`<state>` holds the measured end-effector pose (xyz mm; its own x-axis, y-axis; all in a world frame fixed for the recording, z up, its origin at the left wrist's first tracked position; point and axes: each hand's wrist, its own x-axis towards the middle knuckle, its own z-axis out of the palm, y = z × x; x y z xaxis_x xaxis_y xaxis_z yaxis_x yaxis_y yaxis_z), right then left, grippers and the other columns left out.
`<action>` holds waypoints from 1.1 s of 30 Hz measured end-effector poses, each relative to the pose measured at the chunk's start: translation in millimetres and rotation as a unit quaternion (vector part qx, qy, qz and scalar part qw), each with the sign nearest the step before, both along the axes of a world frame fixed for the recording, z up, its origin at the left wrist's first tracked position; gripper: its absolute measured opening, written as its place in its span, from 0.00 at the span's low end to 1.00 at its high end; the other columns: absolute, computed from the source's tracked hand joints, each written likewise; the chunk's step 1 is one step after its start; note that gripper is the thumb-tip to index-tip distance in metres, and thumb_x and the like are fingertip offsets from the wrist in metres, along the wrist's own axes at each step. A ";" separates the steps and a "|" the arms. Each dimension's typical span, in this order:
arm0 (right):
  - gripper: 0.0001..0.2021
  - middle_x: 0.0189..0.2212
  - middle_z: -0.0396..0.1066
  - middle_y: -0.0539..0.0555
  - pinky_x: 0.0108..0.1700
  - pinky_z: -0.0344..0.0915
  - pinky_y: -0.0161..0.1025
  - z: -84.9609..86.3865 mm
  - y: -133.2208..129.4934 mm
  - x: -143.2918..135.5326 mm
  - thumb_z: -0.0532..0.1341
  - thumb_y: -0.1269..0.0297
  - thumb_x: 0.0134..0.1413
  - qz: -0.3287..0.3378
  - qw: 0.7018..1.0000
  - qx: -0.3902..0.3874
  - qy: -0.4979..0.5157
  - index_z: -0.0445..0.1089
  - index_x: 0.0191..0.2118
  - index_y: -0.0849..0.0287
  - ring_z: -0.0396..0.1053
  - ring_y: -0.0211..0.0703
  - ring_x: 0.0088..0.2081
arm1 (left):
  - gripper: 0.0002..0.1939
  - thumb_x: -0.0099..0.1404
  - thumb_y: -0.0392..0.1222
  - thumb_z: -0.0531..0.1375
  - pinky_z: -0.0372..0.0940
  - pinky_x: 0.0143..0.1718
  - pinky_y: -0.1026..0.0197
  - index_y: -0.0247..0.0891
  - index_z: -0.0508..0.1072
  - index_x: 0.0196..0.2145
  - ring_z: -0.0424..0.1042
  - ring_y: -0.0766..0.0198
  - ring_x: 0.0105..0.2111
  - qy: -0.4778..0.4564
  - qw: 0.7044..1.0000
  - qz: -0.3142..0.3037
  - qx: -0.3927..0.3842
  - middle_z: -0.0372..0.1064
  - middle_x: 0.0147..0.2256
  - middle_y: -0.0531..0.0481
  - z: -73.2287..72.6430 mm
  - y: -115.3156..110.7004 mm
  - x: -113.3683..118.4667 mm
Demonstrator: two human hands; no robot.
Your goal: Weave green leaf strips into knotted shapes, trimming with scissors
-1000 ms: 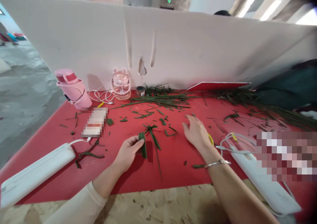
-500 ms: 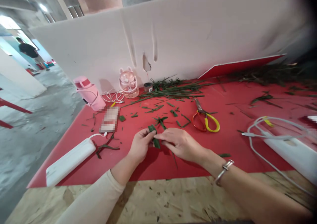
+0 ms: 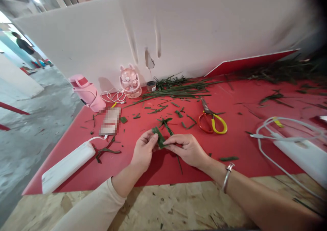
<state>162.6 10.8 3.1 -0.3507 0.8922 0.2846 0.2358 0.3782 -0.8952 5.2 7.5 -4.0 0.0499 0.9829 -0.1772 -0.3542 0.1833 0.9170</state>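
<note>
Between my two hands is a short green leaf strip (image 3: 158,137), held above the red table cover (image 3: 122,163). My left hand (image 3: 145,147) is closed, its thumb pressing the strip's left side against the fingers. From the right, my right hand (image 3: 186,148) pinches the strip's lower end between thumb and forefinger. Just beyond them lies a tied green leaf piece (image 3: 165,122) with pointed ends; its long stem passes behind my right hand. Scissors (image 3: 211,117) with one red and one yellow handle lie to the right, apart from both hands.
Long green stems (image 3: 176,92) lie along the back by a small tin (image 3: 151,85). A pink bottle (image 3: 88,93), a clear pink jug (image 3: 130,83), a phone (image 3: 110,120) and a white power bank (image 3: 67,166) stand or lie left. A white cable (image 3: 260,146) coils at right.
My right thumb and forefinger have shifted slightly along the strip, toward its lower end. The strip is tilted a little differently. The whole view has shifted slightly.
</note>
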 end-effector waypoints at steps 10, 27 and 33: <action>0.08 0.31 0.76 0.52 0.37 0.71 0.37 4.2 -1.7 4.4 0.59 0.69 0.49 -0.056 0.984 0.157 -0.070 0.74 0.35 0.53 0.74 0.42 0.34 | 0.07 0.55 0.40 0.60 0.63 0.37 0.63 0.37 0.76 0.31 0.70 0.63 0.32 0.221 0.956 -0.010 0.192 0.73 0.31 0.46 14.0 -17.3 -3.0; 0.03 0.28 0.72 0.51 0.37 0.66 0.35 5.1 -7.3 -4.6 0.59 0.66 0.51 -0.100 0.993 0.060 -0.002 0.69 0.31 0.58 0.69 0.39 0.32 | 0.07 0.54 0.42 0.61 0.63 0.32 0.64 0.37 0.75 0.29 0.68 0.65 0.28 0.228 0.960 0.004 0.165 0.70 0.27 0.49 15.8 -21.4 0.8; 0.07 0.28 0.69 0.51 0.35 0.65 0.34 7.4 -6.4 -9.7 0.57 0.62 0.52 -0.071 0.996 -0.028 0.034 0.67 0.31 0.60 0.67 0.38 0.31 | 0.10 0.54 0.41 0.60 0.62 0.37 0.62 0.39 0.75 0.35 0.67 0.63 0.34 0.300 0.921 0.001 0.251 0.67 0.33 0.47 14.3 -13.6 -6.0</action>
